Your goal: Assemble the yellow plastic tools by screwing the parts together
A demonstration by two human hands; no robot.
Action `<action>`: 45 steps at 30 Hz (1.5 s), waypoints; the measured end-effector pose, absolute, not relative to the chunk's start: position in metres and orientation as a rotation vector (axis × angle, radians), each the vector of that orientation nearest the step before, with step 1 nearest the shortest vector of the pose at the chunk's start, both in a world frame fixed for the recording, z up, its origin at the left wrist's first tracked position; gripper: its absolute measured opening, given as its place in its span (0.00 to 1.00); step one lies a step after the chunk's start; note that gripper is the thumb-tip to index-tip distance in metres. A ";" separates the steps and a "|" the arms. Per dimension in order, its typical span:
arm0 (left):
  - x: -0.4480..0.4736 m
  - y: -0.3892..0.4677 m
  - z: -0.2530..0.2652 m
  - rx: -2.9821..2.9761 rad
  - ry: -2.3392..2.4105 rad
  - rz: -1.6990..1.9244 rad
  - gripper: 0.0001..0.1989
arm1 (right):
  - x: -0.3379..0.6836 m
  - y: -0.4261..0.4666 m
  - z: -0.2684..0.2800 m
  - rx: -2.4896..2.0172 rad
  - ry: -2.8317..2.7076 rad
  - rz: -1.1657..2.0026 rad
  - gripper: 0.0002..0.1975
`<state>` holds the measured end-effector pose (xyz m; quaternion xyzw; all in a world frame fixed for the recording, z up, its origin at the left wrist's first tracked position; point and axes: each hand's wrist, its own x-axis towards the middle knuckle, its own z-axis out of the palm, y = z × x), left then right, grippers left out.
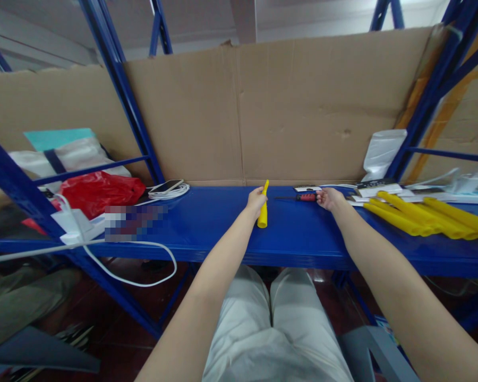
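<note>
My left hand (257,199) is closed around a yellow tapered tube (263,216), held above the blue shelf top with its wide end toward me. Farther right, my right hand (330,198) is closed at the end of a screwdriver (306,197) with a red and black handle. Its thin dark shaft points left, toward the tube, and the two do not touch. Just behind the screwdriver lies a small black and white packet (307,188). To the right of my right hand, several similar yellow tubes (410,215) lie together.
Cardboard (295,111) walls the back of the blue shelf (207,212). On the left are a phone (166,187), coiled white cable (179,192), red plastic bag (101,193) and white power strip (77,225). A cable loops over the front edge. Another person sits at far left.
</note>
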<state>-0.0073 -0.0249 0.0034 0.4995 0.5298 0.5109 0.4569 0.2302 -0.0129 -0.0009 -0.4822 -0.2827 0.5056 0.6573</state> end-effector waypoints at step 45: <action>-0.007 -0.017 -0.010 1.688 1.590 1.254 0.30 | 0.195 -0.010 0.003 -1.624 -1.940 -0.060 0.10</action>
